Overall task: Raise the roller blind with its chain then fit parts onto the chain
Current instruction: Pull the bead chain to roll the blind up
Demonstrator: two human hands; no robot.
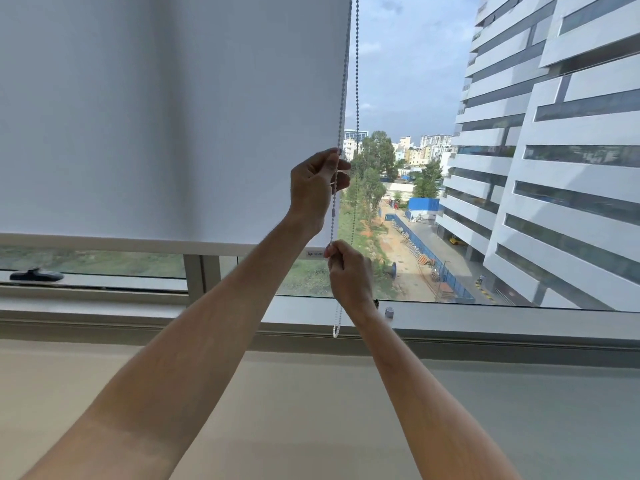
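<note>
A white roller blind [166, 116] covers the left window; its bottom bar [138, 243] hangs a little above the sill. Along the blind's right edge runs a white beaded chain [345, 81] as a loop of two strands. My left hand [317, 188] grips the near strand high up, fingers curled round it. My right hand [349, 271] pinches the same strand lower down, level with the bottom bar. A small white connector [334, 213] sits on the chain between my hands. The loop's bottom end [335, 332] dangles in front of the sill.
A small grey cylindrical part [389, 312] stands on the window sill [519, 322] just right of my right wrist. A black window handle [36, 274] lies on the frame at far left. A pale ledge [311, 410] spreads below the sill. Buildings and trees show through the glass.
</note>
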